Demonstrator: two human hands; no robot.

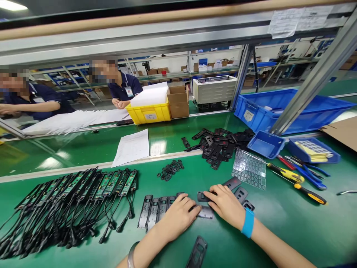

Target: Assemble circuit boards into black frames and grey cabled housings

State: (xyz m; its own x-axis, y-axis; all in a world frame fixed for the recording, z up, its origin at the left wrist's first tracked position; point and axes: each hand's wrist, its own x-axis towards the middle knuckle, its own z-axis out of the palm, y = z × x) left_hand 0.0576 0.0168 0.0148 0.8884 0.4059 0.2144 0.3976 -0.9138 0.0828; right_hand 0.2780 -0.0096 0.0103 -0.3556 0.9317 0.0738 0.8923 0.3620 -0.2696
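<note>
My left hand (pixel 181 216) has its fingers bent over a row of black plastic shell halves (pixel 153 211), with thumb and forefinger closed at the end of a flat shell piece (pixel 205 212). Close beside it, my right hand (pixel 227 204), with a blue wristband, grips the end of another black plastic shell (pixel 201 196) between thumb and fingers. Several more black covers (pixel 241 194) lie under and beyond the right wrist. A single shell (pixel 197 253) rests on the green bench nearer to me. My fingers partly hide the pieces they touch.
Rows of green circuit boards in black shells with cables (pixel 75 190) spread at left. Small black parts (pixel 170 169) and a pile of black covers (pixel 217 145) lie ahead. A clear pad sheet (pixel 249 168), screwdrivers (pixel 298 182), pliers (pixel 309 176) and blue bins (pixel 266 144) stand right. Two people work opposite.
</note>
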